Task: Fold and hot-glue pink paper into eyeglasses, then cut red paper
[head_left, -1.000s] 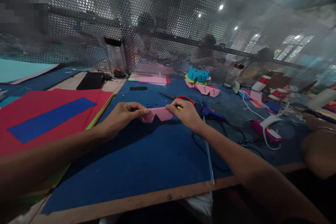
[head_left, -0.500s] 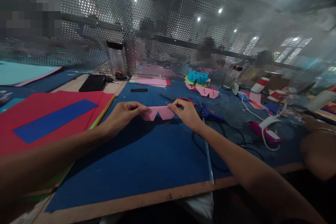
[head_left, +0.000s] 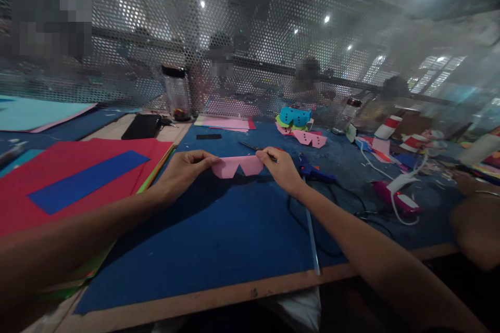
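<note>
I held a notched pink piece (head_left: 224, 167) mid-frame.
Left fingers (head_left: 203, 162) pinched one end, right fingers (head_left: 269, 156) the other, above the blue bench (head_left: 219, 250).

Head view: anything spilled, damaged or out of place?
Nothing spilled or damaged stands out. One oddity: the thin pale stick by the blue glue gun reaches the table's wooden edge, where it might get knocked. The pink cutout between the left hand and right hand looks intact.
</note>
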The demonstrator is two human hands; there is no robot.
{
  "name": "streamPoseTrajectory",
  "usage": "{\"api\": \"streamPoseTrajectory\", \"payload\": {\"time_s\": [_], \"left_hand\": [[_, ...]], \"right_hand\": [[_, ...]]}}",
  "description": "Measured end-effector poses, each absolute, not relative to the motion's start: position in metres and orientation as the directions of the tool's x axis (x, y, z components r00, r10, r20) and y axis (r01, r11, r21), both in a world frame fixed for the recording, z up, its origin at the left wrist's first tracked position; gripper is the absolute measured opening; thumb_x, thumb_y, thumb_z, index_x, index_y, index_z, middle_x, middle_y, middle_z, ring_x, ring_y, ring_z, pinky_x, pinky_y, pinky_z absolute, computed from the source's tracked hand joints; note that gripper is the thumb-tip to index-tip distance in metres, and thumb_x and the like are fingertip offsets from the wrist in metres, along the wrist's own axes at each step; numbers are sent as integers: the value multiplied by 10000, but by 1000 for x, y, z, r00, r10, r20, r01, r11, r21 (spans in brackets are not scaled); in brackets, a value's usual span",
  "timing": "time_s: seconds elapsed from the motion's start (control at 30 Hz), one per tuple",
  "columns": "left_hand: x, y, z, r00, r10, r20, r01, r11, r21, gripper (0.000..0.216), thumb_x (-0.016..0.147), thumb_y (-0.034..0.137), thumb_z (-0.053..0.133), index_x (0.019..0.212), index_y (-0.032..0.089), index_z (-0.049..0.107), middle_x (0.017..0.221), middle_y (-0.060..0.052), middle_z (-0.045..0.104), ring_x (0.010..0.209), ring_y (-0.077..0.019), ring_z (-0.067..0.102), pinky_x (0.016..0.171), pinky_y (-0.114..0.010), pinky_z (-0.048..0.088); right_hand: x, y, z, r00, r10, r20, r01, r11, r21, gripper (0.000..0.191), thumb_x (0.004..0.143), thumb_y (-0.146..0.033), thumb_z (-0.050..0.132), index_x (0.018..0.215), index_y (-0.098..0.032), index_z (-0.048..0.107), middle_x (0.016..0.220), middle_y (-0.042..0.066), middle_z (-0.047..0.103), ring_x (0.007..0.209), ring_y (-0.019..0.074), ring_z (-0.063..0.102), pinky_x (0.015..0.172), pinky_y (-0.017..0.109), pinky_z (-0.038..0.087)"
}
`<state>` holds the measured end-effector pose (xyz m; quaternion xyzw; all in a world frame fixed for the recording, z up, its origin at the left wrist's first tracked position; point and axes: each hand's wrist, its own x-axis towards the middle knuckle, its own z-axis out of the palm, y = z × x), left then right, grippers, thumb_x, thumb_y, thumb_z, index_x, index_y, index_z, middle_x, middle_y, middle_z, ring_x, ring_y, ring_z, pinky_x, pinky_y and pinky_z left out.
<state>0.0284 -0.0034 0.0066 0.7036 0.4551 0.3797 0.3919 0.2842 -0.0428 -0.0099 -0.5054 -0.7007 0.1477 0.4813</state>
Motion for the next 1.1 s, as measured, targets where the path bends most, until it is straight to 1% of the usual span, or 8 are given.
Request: {"api": "streamPoseTrajectory", "payload": {"time_s": [0.17, 0.33, 0.47, 0.6, 0.73, 0.83, 0.97, 1.1], "left_hand": [[29, -5, 10, 308, 919, 247, 365, -354, 861, 350, 800, 522, 678, 810, 187, 778, 891, -74, 780, 866, -253, 672, 793, -334, 522], [30, -9, 13, 303, 924, 231, 382, -340, 859, 344, 805, 517, 687, 853, 189, 776, 886, -49, 777, 852, -226, 681, 788, -296, 520], [30, -10, 13, 318, 918, 235, 340, -342, 876, 391, 812, 516, 696, 1010, 184, 761, 946, -46, 774, 872, -221, 686, 789, -294, 527], [28, -4, 5, 382, 885, 268, 264, -382, 885, 491, 869, 512, 653, 1221, 172, 686, 1019, -68, 764, 922, -224, 689, 816, -314, 528], [25, 2, -5, 452, 842, 293, 251, -435, 865, 535, 903, 526, 621, 1337, 214, 637, 1144, -82, 737, 1004, -239, 679, 852, -341, 522], [24, 6, -10, 472, 815, 338, 262, -495, 829, 451, 897, 517, 637, 1251, 243, 695, 1229, -79, 705, 1098, -251, 649, 922, -360, 513], [25, 10, -13, 439, 790, 428, 264, -569, 779, 297, 857, 510, 692, 960, 244, 772, 1155, -77, 696, 1130, -259, 636, 948, -361, 517], [26, 7, -9, 435, 801, 412, 281, -555, 783, 318, 849, 528, 689, 862, 223, 774, 1270, -101, 667, 1192, -284, 611, 999, -397, 498]], "right_hand": [[283, -43, -11, -45, 870, 492, 560, 430, -709, 343, 997, -472, 504, 848, -196, 642, 838, 11, 655, 810, 174, 587, 754, 275, 431], [281, -44, -10, -43, 882, 469, 508, 423, -750, 306, 992, -441, 516, 984, -185, 683, 992, 41, 708, 921, 184, 622, 832, 289, 456], [278, -43, -9, -30, 886, 462, 453, 424, -784, 277, 973, -409, 548, 1046, -180, 684, 1033, 48, 703, 906, 171, 609, 826, 291, 463], [277, -43, -9, -14, 899, 438, 382, 410, -828, 281, 960, -416, 567, 1107, -200, 668, 1078, 44, 687, 877, 158, 594, 810, 295, 470], [278, -41, -11, -16, 908, 419, 363, 395, -844, 287, 960, -422, 568, 1146, -222, 656, 1103, 44, 685, 903, 162, 603, 829, 299, 481], [277, -40, -13, -11, 919, 394, 307, 378, -873, 306, 935, -421, 604, 1161, -218, 632, 1055, 39, 680, 899, 162, 616, 827, 298, 492], [276, -38, -16, -15, 931, 364, 241, 357, -902, 327, 897, -416, 657, 1146, -210, 604, 893, 7, 646, 845, 153, 619, 812, 293, 504], [275, -36, -17, -27, 931, 363, 254, 358, -899, 342, 890, -431, 657, 1139, -205, 599, 893, 7, 644, 837, 151, 623, 807, 297, 511]]}}
